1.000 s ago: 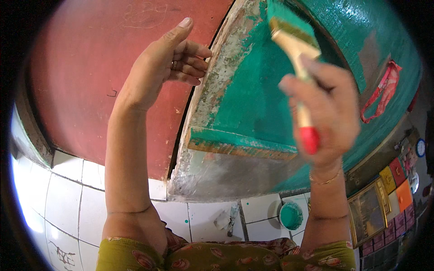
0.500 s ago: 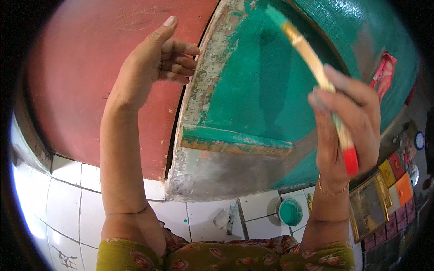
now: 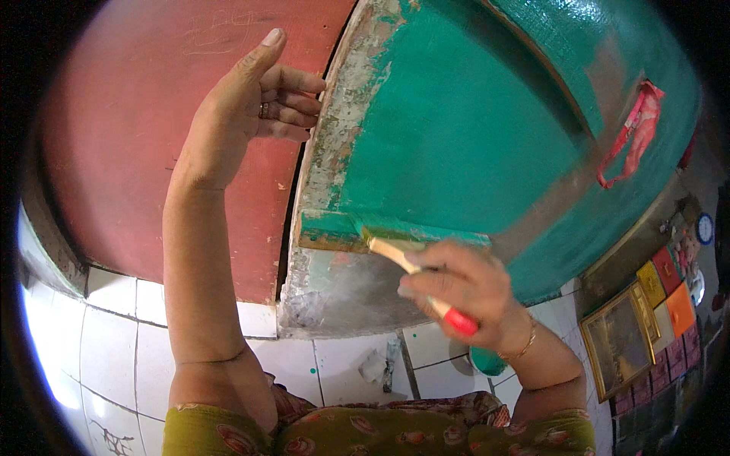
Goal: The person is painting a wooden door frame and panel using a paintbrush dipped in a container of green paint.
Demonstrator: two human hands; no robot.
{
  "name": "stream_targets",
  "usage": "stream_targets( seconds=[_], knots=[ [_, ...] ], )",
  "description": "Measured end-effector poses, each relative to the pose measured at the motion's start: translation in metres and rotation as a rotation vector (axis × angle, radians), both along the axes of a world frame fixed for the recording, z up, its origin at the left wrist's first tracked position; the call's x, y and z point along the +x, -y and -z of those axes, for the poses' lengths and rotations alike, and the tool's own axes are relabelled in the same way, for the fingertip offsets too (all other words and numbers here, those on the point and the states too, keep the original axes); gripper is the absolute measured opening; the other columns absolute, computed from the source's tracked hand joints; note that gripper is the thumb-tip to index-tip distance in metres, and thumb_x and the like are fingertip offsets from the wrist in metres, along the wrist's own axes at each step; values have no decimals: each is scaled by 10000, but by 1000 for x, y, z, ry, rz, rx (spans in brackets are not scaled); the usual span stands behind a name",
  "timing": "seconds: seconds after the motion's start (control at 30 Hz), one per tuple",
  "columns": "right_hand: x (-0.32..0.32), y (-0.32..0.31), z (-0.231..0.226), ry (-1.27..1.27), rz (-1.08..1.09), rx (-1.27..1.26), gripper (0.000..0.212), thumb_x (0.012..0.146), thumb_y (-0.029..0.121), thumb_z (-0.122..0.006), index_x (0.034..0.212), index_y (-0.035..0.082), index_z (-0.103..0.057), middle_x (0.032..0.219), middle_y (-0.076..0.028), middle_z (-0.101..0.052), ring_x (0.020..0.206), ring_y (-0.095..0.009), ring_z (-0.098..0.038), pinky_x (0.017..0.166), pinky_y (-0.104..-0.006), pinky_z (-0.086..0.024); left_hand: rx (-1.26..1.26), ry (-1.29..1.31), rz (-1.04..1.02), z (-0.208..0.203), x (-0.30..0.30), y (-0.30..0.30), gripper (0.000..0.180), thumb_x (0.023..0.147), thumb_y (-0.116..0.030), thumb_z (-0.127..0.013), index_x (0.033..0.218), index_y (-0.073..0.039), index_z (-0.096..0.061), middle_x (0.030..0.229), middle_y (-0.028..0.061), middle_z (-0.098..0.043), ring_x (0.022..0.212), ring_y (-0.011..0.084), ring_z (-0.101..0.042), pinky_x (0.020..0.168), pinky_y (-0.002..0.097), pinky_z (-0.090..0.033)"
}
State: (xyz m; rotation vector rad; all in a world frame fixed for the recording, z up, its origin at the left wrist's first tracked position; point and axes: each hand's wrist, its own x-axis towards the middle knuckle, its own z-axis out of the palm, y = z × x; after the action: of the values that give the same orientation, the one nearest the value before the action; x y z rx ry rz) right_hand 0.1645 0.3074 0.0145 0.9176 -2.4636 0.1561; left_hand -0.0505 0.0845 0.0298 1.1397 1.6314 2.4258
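Observation:
My right hand (image 3: 471, 285) is closed round a paintbrush (image 3: 391, 252) with a pale wooden handle and a red end. Its bristles, green with paint, meet the narrow ledge (image 3: 327, 228) under a green-painted recess (image 3: 456, 137). At the far left my left hand (image 3: 232, 106) is raised, thumb up and fingers stretched, a ring on one of them. Those fingertips reach the edge of a reddish-brown door panel (image 3: 129, 152), beside a strip of bare, flaking wall (image 3: 338, 114); whether they press on it I cannot tell.
Behind my right forearm, a container of green paint (image 3: 487, 360) stands on white floor tiles (image 3: 296, 365). Scraps (image 3: 372, 367) lie nearby. A pink-red cloth strip (image 3: 642, 129) hangs on the green wall at right. Lower right are a gold-framed picture (image 3: 620, 342) and coloured panels.
My right hand has swung down and left with the paintbrush, bringing its bristles from the upper part of the recess to the ledge. My left hand has hardly shifted.

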Motion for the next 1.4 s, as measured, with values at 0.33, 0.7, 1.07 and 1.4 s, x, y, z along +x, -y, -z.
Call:
stream_targets(
  seconds=[0.33, 0.7, 1.07, 1.4],
  knots=[
    [-7, 22, -58, -566, -16, 16, 213, 771, 25, -733, 980, 41, -697, 1087, -166, -652, 849, -269, -651, 730, -354, -552, -2, -24, -41, 7, -6, 6, 829, 893, -707, -437, 1054, 69, -681, 858, 156, -681, 782, 216, -661, 789, 321, -536],
    [-4, 21, -9, -38, -35, -190, 189, 734, 32, -789, 912, 45, -727, 1077, -161, -679, 818, -248, -668, 676, -346, -544, -32, -46, -12, 5, -7, 3, 814, 923, -690, -385, 1072, 56, -674, 897, 148, -695, 799, 199, -672, 784, 313, -543],
    [-18, -14, -32, 92, 99, -288, 123, 759, 22, -762, 864, 20, -697, 833, -119, -665, 786, -242, -646, 713, -344, -506, -82, -27, 85, 2, -13, 9, 823, 966, -673, -279, 1143, 37, -655, 973, 137, -719, 855, 203, -699, 785, 293, -542],
    [-5, -5, -40, -4, -46, -369, 146, 763, 55, -780, 882, 23, -701, 886, -112, -697, 829, -218, -674, 725, -316, -507, -78, -55, 141, 8, -30, 14, 805, 993, -644, -251, 1148, 36, -653, 957, 124, -717, 839, 208, -697, 779, 319, -552]
  ],
)
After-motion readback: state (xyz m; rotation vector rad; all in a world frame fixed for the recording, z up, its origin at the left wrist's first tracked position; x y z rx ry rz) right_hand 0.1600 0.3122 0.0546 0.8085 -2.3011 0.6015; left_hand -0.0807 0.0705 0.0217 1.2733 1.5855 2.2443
